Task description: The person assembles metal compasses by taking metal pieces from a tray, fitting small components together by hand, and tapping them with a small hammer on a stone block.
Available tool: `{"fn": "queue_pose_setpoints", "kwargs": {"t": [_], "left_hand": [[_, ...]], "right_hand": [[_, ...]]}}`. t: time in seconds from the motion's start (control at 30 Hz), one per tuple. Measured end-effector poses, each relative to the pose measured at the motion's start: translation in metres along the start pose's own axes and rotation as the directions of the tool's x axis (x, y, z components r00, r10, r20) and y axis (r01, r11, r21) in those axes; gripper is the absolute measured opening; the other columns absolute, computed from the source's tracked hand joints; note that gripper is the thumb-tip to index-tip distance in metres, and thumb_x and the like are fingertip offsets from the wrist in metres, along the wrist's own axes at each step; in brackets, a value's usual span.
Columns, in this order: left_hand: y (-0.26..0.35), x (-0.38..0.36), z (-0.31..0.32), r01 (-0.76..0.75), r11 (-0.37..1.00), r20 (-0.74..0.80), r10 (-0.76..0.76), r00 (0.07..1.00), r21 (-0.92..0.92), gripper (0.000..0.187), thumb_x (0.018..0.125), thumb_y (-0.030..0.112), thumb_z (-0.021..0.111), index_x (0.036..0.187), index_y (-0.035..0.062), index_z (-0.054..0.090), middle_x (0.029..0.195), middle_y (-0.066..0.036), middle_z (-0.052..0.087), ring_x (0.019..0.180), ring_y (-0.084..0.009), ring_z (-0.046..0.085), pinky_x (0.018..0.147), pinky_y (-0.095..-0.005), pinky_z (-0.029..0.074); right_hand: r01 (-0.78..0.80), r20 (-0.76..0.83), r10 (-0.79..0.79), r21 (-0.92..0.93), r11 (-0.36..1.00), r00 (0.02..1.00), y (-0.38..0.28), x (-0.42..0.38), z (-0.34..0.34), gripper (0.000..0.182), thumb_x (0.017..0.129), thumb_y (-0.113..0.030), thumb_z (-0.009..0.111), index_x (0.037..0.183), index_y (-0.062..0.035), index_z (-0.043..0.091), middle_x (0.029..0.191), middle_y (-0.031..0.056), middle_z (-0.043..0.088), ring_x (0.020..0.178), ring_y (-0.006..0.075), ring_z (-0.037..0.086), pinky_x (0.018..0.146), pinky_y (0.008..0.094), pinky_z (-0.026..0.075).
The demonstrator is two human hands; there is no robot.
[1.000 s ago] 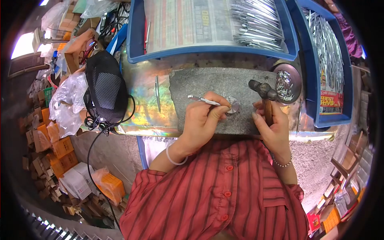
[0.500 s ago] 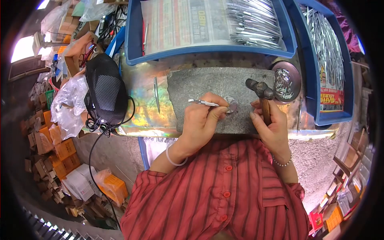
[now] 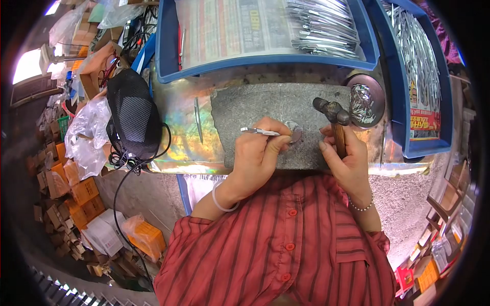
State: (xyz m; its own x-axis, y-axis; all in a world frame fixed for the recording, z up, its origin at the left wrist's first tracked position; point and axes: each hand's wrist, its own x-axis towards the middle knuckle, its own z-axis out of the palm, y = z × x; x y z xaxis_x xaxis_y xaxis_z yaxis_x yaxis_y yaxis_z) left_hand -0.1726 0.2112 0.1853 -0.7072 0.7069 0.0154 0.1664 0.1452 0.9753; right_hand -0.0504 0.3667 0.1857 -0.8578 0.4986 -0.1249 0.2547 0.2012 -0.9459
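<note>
My left hand (image 3: 256, 152) is closed in a pinch around a slim silver metal piece (image 3: 259, 131), which lies nearly level and points right. The fingertips sit at a small round shiny spot (image 3: 296, 134) on the grey stone slab (image 3: 240, 109). In my right hand (image 3: 352, 162) is a hammer (image 3: 337, 120), gripped by its wooden handle with the dark head up over the slab's right side. Bits of metal (image 3: 361, 106) fill part of a round dish (image 3: 378, 95) just beyond the hammer. Left of the slab lies another slim metal piece (image 3: 198, 120).
A blue tray (image 3: 219, 71) at the back holds newspaper and many slim metal pieces (image 3: 324, 30). More pieces fill a second blue tray (image 3: 427, 148) at right. A black mesh-covered object (image 3: 133, 115) with a cable stands left, near plastic bags (image 3: 89, 135) and boxes (image 3: 87, 196).
The whole view has shifted slightly, with the trays and slab a little to the left. Both hands keep nearly the same pose, and the hammer has barely moved.
</note>
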Motion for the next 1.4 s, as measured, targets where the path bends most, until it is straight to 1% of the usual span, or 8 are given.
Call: {"fn": "queue_pose_setpoints", "kwargs": {"t": [0.27,0.37,0.57,0.67,0.77,1.1,1.23,1.4], "left_hand": [[-0.001,0.000,-0.003,-0.022,0.998,0.051,0.019,0.999,0.051,0.004,0.089,0.000,0.052,0.091,-0.0034,0.054,0.088,-0.011,0.059,0.065,-0.0125,0.059,0.060,-0.0227,0.047],[0.001,0.001,0.003,-0.022,1.000,-0.041,0.023,0.999,0.020,0.002,0.084,-0.001,0.056,0.084,-0.0009,0.058,0.076,-0.010,0.059,0.059,-0.0180,0.061,0.053,-0.0280,0.046],[-0.001,-0.001,-0.002,-0.035,0.997,0.046,0.032,0.998,0.064,0.003,0.089,-0.001,0.053,0.090,-0.0024,0.055,0.088,-0.012,0.059,0.064,-0.0128,0.058,0.060,-0.0225,0.047],[0.003,-0.001,0.000,-0.155,0.953,0.069,0.142,0.987,0.259,0.009,0.082,-0.003,0.057,0.091,-0.0011,0.056,0.086,-0.012,0.060,0.063,-0.0164,0.061,0.057,-0.0241,0.049],[0.010,-0.004,0.011,-0.391,0.764,0.119,0.388,0.914,0.514,0.021,0.073,-0.005,0.060,0.093,0.0004,0.057,0.084,-0.011,0.060,0.064,-0.0208,0.063,0.054,-0.0275,0.050],[0.007,-0.001,0.002,-0.413,0.756,0.171,0.381,0.909,0.508,0.021,0.069,0.002,0.056,0.089,0.0041,0.051,0.079,-0.010,0.052,0.059,-0.0240,0.060,0.048,-0.0336,0.047],[0.003,-0.007,0.002,-0.356,0.762,0.172,0.314,0.934,0.542,0.017,0.072,0.008,0.063,0.088,0.0086,0.059,0.080,-0.008,0.060,0.061,-0.0262,0.061,0.049,-0.0321,0.047],[0.007,-0.004,-0.003,-0.394,0.774,0.184,0.349,0.919,0.497,0.014,0.073,0.007,0.058,0.083,0.0056,0.050,0.080,-0.010,0.054,0.058,-0.0276,0.060,0.046,-0.0365,0.047]], "right_hand": [[0.021,-0.013,-0.021,-0.015,1.000,1.000,0.000,0.000,0.000,0.023,0.078,-0.008,0.062,0.100,-0.0008,0.058,0.070,0.0068,0.059,0.062,0.0138,0.057,0.059,0.0270,0.044],[0.013,-0.008,-0.013,-0.013,1.000,1.000,-0.001,0.000,0.000,0.023,0.079,-0.008,0.062,0.100,-0.0008,0.058,0.071,0.0076,0.059,0.063,0.0148,0.058,0.060,0.0274,0.044],[0.007,-0.011,-0.008,-0.024,1.000,1.000,-0.001,-0.001,0.001,0.024,0.079,-0.008,0.062,0.101,-0.0006,0.057,0.072,0.0083,0.060,0.064,0.0155,0.059,0.061,0.0276,0.045],[0.011,-0.021,-0.012,-0.029,1.000,1.000,-0.001,0.000,0.002,0.023,0.079,-0.008,0.062,0.101,-0.0005,0.057,0.072,0.0084,0.060,0.065,0.0149,0.059,0.061,0.0271,0.045],[-0.001,-0.015,0.001,-0.032,0.999,1.000,-0.002,-0.001,0.002,0.023,0.080,-0.006,0.062,0.101,-0.0001,0.057,0.073,0.0080,0.059,0.064,0.0139,0.058,0.061,0.0264,0.045],[0.080,0.162,-0.109,0.178,0.981,0.981,-0.052,0.000,-0.003,0.017,0.080,-0.008,0.066,0.096,-0.0015,0.062,0.072,-0.0014,0.058,0.060,0.0039,0.051,0.054,0.0214,0.041],[0.467,0.250,-0.438,-0.068,0.882,0.863,-0.074,0.013,-0.003,0.030,0.067,-0.007,0.077,0.092,0.0008,0.064,0.074,0.0036,0.064,0.062,0.0124,0.060,0.056,0.0262,0.046],[0.466,0.294,-0.400,-0.204,0.861,0.868,-0.083,0.011,-0.001,0.024,0.070,-0.013,0.074,0.086,-0.0011,0.061,0.073,0.0054,0.061,0.062,0.0144,0.058,0.054,0.0275,0.043]]}}
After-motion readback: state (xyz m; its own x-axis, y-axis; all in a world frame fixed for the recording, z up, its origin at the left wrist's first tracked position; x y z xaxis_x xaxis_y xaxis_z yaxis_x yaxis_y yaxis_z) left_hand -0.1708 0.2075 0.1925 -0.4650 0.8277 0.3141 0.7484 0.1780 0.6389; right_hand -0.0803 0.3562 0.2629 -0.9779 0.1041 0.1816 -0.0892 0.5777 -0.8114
